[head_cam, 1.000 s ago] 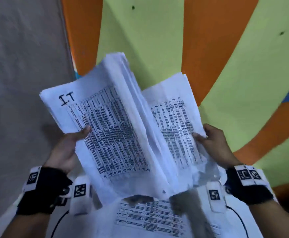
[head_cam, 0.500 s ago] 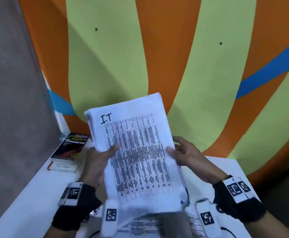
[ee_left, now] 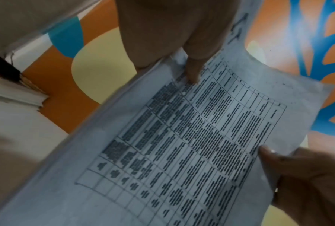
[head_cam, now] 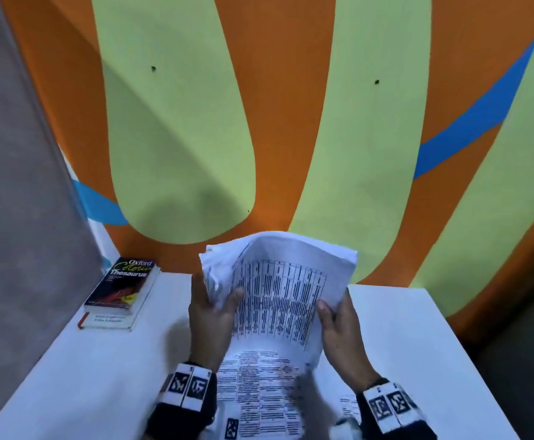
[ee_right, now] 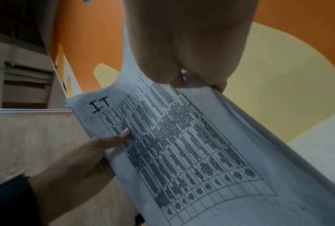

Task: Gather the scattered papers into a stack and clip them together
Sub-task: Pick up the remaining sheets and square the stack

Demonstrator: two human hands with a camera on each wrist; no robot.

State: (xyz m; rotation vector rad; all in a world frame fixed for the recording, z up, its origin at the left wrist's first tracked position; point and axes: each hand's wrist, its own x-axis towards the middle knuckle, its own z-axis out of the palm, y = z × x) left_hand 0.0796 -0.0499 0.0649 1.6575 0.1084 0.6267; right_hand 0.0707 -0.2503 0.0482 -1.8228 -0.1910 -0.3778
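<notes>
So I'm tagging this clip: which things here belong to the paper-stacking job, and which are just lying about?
Job:
- stack of papers, gripped by left hand and right hand
- loose sheet lying on the table

Lying about:
- thesaurus on another book

No clip in view.

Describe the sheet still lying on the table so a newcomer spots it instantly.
Start at the white table under the striped wall. Below the paper stack gripped by the left hand and right hand lies a printed sheet. Unlike the stack, it lies flat and unheld.
</notes>
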